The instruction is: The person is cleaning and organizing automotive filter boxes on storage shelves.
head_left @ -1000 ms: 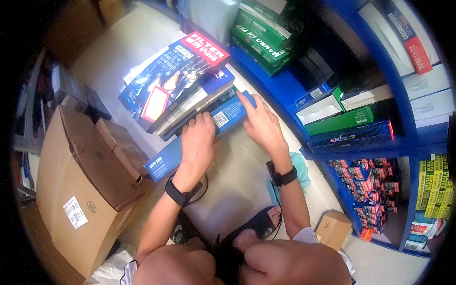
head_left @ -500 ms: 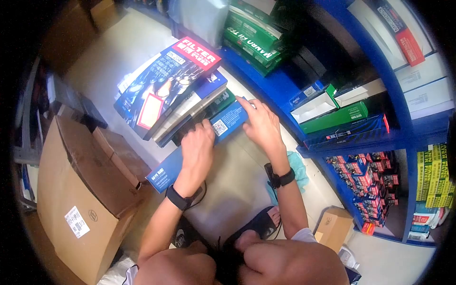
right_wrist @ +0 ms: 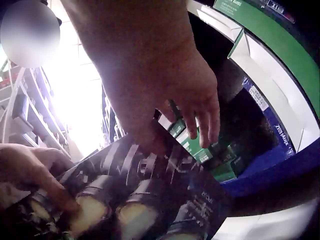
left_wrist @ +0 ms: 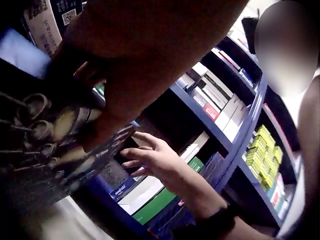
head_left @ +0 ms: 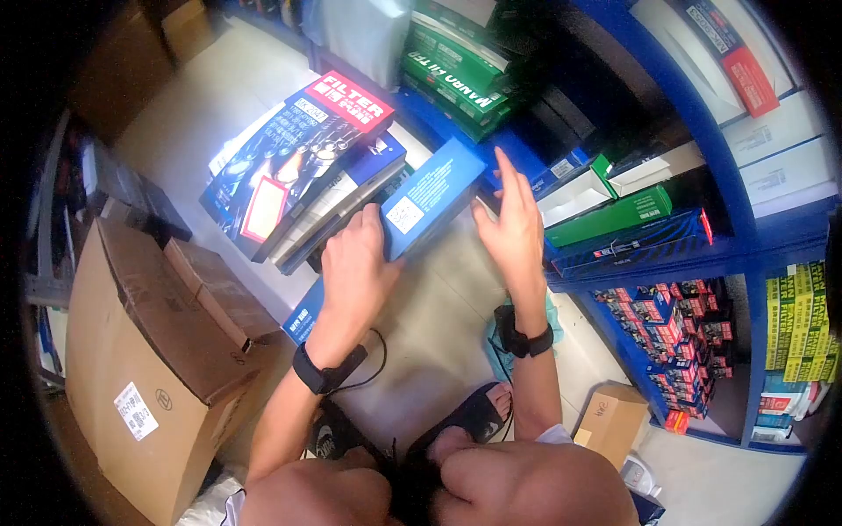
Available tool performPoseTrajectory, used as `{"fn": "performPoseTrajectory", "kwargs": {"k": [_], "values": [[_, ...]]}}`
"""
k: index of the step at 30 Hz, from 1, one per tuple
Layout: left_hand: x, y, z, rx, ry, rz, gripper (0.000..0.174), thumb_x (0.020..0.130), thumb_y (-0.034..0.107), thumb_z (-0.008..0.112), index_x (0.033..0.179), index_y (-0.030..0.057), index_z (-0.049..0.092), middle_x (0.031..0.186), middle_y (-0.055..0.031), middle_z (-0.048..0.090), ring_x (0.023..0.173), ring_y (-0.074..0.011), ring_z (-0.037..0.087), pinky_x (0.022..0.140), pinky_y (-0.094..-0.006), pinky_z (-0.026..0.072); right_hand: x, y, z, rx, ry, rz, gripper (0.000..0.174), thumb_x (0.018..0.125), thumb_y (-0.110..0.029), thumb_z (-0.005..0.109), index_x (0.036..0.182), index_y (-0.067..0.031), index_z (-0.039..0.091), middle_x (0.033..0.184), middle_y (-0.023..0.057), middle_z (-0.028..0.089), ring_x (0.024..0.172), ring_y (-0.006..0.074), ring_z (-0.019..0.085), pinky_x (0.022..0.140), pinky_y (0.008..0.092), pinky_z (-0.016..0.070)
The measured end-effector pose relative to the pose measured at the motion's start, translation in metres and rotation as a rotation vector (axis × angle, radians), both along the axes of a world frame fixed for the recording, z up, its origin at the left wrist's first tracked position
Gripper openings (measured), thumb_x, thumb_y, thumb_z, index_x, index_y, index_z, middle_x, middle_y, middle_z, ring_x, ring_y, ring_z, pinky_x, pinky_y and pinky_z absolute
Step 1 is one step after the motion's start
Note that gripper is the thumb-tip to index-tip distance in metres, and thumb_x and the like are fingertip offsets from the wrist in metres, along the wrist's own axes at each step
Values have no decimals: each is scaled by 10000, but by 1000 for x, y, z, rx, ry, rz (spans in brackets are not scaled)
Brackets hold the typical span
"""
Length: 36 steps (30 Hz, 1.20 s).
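Observation:
My left hand (head_left: 355, 263) grips a long blue filter box (head_left: 438, 188) at its upper edge, fingers over the far side. In the left wrist view its thumb lies on the box's printed face (left_wrist: 60, 145). Just beyond the box's right end is my right hand (head_left: 513, 228), fingers extended and nothing held; in the left wrist view this hand (left_wrist: 160, 162) shows loosely bent fingers. Against the blue box's far side leans a group of boxes, with a blue-and-red FILTER box (head_left: 307, 149) outermost and white-edged boxes (head_left: 373, 171) between.
To the right stands a blue shelf (head_left: 737, 245) with green boxes (head_left: 614, 215), white boxes and small red-blue cartons (head_left: 680, 342). A large cardboard box (head_left: 149, 377) is at the left. A small carton (head_left: 610, 421) and a turquoise cloth (head_left: 551, 320) lie on the floor.
My right hand has let go of the blue box's right end and moved off to the right. That end has shifted up, while my left hand keeps its grip.

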<state>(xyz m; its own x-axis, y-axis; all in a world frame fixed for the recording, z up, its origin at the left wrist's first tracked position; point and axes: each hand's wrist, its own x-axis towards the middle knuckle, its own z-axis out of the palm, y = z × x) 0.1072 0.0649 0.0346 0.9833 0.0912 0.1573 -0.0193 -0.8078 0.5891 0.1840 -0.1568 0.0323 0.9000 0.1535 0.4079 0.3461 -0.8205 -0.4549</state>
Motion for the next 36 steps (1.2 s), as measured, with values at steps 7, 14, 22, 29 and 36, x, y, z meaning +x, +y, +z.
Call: {"fn": "performPoseTrajectory", "kwargs": {"k": [7,14,22,29,36], "values": [[15,-14,33,-150,85,10,467,750,205,879,1064,-48,645,949,-276,751,875,-461,730,788,-513,567,-19,-21,3,35,128,5,718,902,-197,780,1547,-63,495,1228,227,670,1059,447,690,907,511,559],[28,-30,12,-235,18,58,591,770,343,894,1098,-77,641,781,-227,720,773,-399,735,728,-469,549,-63,-25,36,-275,292,292,823,858,-135,824,1592,-156,451,1389,217,597,1155,434,682,944,489,578],[39,-55,27,-264,-61,43,574,815,335,873,1102,-78,596,852,-267,733,805,-436,742,746,-484,564,-92,-21,48,-221,462,364,1334,698,-213,963,1725,-141,115,1599,264,391,1205,514,631,973,527,555],[52,-73,28,-358,-56,58,588,809,330,874,1112,-79,578,848,-263,742,797,-401,764,756,-452,583,-97,-31,18,-141,507,261,1249,829,-403,894,1699,13,100,1630,305,371,1407,507,510,1113,500,491],[55,-80,13,-467,-76,131,720,807,433,910,1227,-74,618,949,-215,778,852,-315,771,806,-420,585,-89,-60,-21,-163,577,67,1210,834,-429,892,1673,58,169,1639,311,365,1430,496,500,1149,505,469]]}}
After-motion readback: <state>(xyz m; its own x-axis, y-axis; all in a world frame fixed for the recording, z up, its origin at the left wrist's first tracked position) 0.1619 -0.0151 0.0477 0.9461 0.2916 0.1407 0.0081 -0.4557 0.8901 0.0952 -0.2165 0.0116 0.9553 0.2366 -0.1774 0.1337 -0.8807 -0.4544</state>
